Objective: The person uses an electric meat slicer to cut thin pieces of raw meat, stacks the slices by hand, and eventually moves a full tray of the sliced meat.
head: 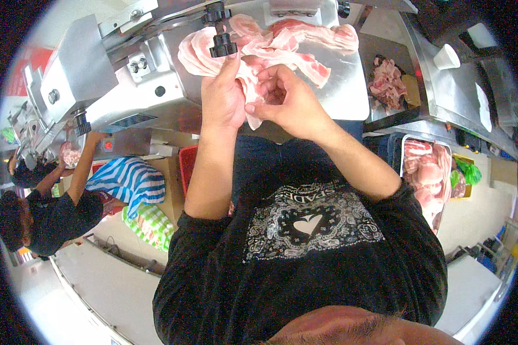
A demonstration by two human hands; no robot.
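Note:
My left hand (222,97) holds a bunch of thin raw pork belly slices (198,54), its thumb on top just below a black knob (223,45). A strip of the meat (254,120) hangs down between my hands. My right hand (291,97) pinches that strip between thumb and curled fingers. More pork belly slices (313,36) lie in loose folds on the metal tray (347,95) of what looks like a meat slicer (155,90). Part of the meat is hidden behind my fingers.
To the right, meat pieces (388,84) lie in a recess beside a steel counter bearing a white cup (446,57). A white-rimmed tub of pork (427,172) stands lower right. Left are a striped bag (134,179) and a co-worker (56,215) with raised arms.

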